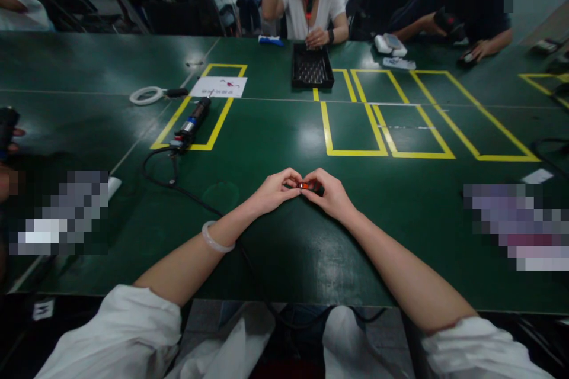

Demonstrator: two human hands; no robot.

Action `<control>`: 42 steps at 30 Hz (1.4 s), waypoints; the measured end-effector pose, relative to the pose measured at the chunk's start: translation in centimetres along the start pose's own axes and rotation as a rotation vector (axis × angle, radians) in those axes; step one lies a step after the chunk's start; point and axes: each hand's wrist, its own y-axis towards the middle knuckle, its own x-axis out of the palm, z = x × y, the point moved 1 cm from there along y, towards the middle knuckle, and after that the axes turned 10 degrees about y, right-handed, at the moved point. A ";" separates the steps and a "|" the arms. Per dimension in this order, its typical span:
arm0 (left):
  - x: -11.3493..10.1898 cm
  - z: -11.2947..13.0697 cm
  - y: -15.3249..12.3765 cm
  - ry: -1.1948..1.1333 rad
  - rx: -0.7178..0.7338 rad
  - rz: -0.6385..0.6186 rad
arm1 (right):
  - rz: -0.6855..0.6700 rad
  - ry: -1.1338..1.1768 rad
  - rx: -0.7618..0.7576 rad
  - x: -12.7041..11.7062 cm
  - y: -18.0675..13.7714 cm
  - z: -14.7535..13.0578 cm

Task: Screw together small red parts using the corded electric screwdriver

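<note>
Over the green table, my left hand (pixel 276 190) and my right hand (pixel 331 194) meet fingertip to fingertip. Between them is a small orange-and-black object (pixel 304 186), too small and too covered by fingers for its kind to show. The thumb and fingers of my right hand curl around its dark end, while my left fingertips pinch its other end. Ahead and to the left, an electric screwdriver (pixel 194 119) lies with its tip over a white printed card (pixel 226 87), its black cord (pixel 191 194) running back past my left forearm.
Yellow tape outlines (pixel 355 153) mark the green table (pixel 275 142). Beyond them, a co-worker in white (pixel 291 15) holds a red-and-black tool above a black tray (pixel 313 80) of small parts. A coiled white cable (pixel 146 95) lies at left; blurred-out phone-like items flank me.
</note>
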 end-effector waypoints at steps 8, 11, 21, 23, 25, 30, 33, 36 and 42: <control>-0.1 -0.2 0.1 0.034 0.003 0.042 | 0.029 0.158 0.157 0.0 0.1 0.8; -0.2 -0.2 0.0 0.037 0.010 0.043 | 0.024 0.185 0.174 0.0 0.1 1.0; -0.2 -0.1 -0.1 0.063 0.012 0.042 | 0.017 0.252 0.209 0.0 0.1 0.9; -0.2 0.0 -0.1 0.069 0.008 0.048 | 0.013 0.264 0.224 0.0 0.1 1.0; -0.2 0.1 -0.1 0.074 0.009 0.050 | 0.006 0.288 0.248 -0.1 0.1 1.2; -0.3 0.0 -0.1 0.074 0.016 0.042 | -0.002 0.340 0.284 -0.2 0.0 1.4; -0.3 -0.2 -0.1 0.067 0.025 0.028 | -0.006 0.338 0.270 -0.2 0.1 1.3; -0.2 -0.3 -0.1 0.063 0.037 0.025 | -0.007 0.335 0.250 -0.2 0.1 1.3; -0.3 -0.7 0.1 0.033 0.048 0.046 | -0.031 0.321 0.250 -0.1 0.2 1.5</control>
